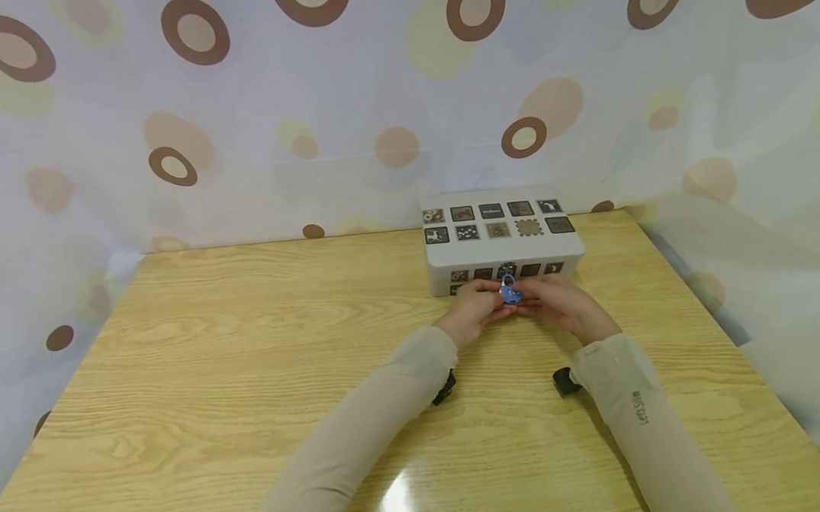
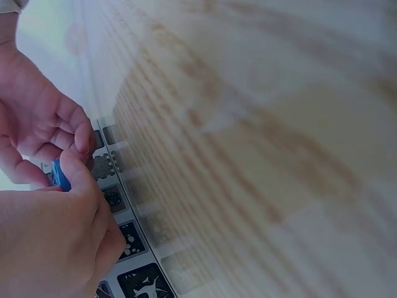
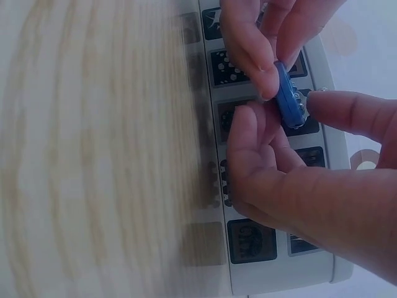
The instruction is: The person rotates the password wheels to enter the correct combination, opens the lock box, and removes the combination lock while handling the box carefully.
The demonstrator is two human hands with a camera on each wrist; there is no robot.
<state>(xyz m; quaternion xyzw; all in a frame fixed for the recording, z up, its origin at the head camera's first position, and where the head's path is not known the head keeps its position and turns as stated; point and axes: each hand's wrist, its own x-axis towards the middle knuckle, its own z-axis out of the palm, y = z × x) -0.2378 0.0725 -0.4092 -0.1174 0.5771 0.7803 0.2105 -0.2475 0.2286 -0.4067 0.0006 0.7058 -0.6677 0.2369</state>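
A white box (image 1: 506, 249) with dark square pictures on its lid and sides stands at the back of the table. At the clasp (image 1: 508, 269) on its front is a small blue combination padlock (image 1: 511, 293). My left hand (image 1: 472, 311) pinches the padlock by its left side, thumb on its blue body. From the right, my right hand (image 1: 564, 302) holds it too, with the thumb right at the row of dials (image 3: 298, 99) and the other fingers curled behind. In the left wrist view the padlock (image 2: 60, 176) is mostly hidden by the thumb.
The wood-grain table (image 1: 241, 355) stretches to the left and in front of the box. A patterned curtain (image 1: 362, 93) hangs close behind it and along the right side. Black wrist pieces (image 1: 565, 382) show below the sleeves.
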